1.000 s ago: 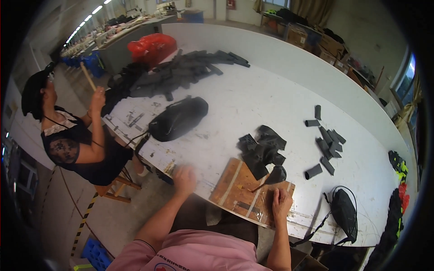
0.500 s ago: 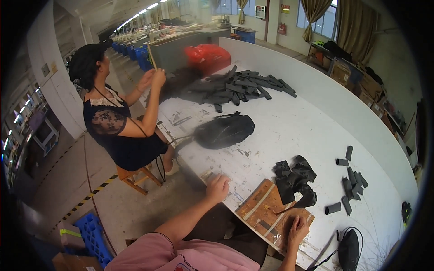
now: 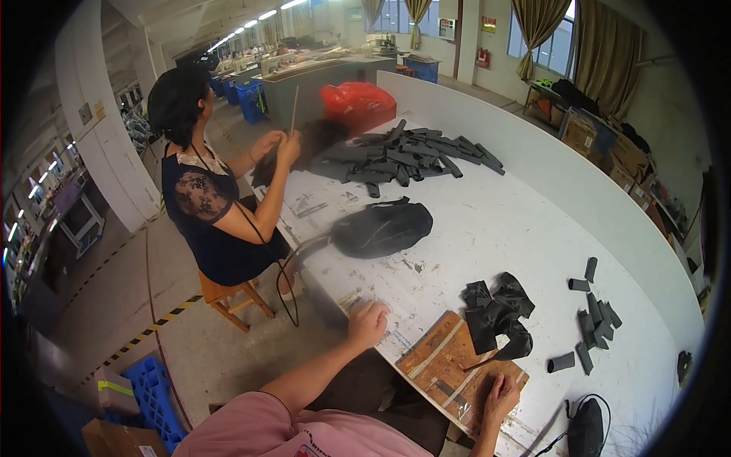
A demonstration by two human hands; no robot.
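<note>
My left hand (image 3: 368,325) rests in a loose fist at the table's near edge, with nothing showing in its fingers. On the right part of a worn wooden board (image 3: 434,358) lies my right hand (image 3: 502,396), its fingers curled in and nothing visible between them. Crumpled black fabric pieces (image 3: 499,312) lie across the board's far edge, just beyond my right hand. A thin brown strip (image 3: 481,361) sticks out from under them onto the board. To the right are several short black tubes (image 3: 594,320), apart from both hands.
A black drawstring pouch (image 3: 586,428) lies at the near right, and a larger black bag (image 3: 383,228) mid-table. Farther off are a heap of black tubes (image 3: 415,156) and a red plastic bag (image 3: 358,103). A seated co-worker (image 3: 221,183) at the left holds a thin stick (image 3: 295,110).
The view has shifted slightly, so the scene sits a little lower and farther right. The co-worker's hands and stick have moved slightly. My hands stay in place on the table and board.
</note>
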